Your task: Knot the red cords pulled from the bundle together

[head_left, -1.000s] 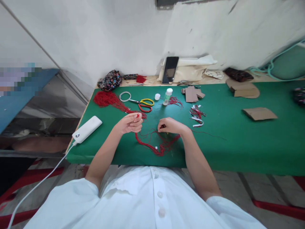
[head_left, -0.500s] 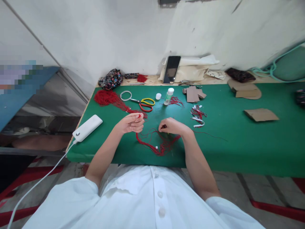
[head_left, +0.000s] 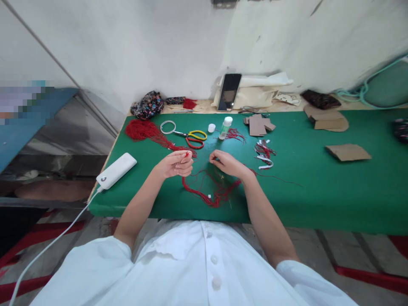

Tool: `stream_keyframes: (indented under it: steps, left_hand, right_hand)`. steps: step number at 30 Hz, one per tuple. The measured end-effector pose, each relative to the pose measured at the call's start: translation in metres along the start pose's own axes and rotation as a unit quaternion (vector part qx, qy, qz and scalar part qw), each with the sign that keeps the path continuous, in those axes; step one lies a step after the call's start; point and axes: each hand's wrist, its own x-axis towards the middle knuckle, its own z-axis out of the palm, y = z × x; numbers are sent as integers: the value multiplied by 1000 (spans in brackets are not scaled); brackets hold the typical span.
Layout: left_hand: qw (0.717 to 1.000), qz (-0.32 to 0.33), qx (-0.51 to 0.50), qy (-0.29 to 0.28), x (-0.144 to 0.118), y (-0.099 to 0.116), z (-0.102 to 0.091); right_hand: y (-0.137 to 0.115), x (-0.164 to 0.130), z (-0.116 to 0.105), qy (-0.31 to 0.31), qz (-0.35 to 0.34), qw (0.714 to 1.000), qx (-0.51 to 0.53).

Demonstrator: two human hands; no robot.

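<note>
My left hand point(head_left: 178, 164) is closed on a bundle of red threads point(head_left: 199, 196); a short red tuft shows at the fingertips. From below that hand the bundle hangs down and curves right across the green tabletop. My right hand point(head_left: 227, 163) is a little to the right, its thumb and fingers pinched together. A fine loose strand runs near it, but whatever the pinch holds is too small to make out. Beyond my left hand lies a larger skein of red thread point(head_left: 138, 129), its trailing strands reaching toward the fingers.
Scissors point(head_left: 196, 138) with yellow and red handles, a white cap point(head_left: 211, 128) and a glue bottle point(head_left: 225, 128) sit beyond my hands. Cardboard pieces point(head_left: 257, 125) and thread scraps point(head_left: 264, 148) lie right. A white power bank point(head_left: 117, 171) is left; a phone point(head_left: 229, 91) leans at the back.
My right hand has risen slightly away from me and toward my left hand, off the threads below it. My left hand stays in place with its bundle.
</note>
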Motion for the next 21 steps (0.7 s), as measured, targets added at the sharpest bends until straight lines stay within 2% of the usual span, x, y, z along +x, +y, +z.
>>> stream_keyframes:
  steps: [5, 13, 17, 21]
  left_hand:
    - [1000, 11, 13, 7, 1, -1, 1]
    - [999, 15, 36, -11, 4, -2, 4]
    - [999, 11, 36, -11, 5, -3, 3]
    - [999, 23, 29, -19, 6, -4, 3]
  right_hand:
    - [-4, 0, -1, 38, -7, 997, 61]
    - [-15, 0, -5, 146, 25, 978, 147]
    - [-16, 0, -5, 143, 22, 972, 183]
    - [-18, -2, -3, 93, -6, 973, 210]
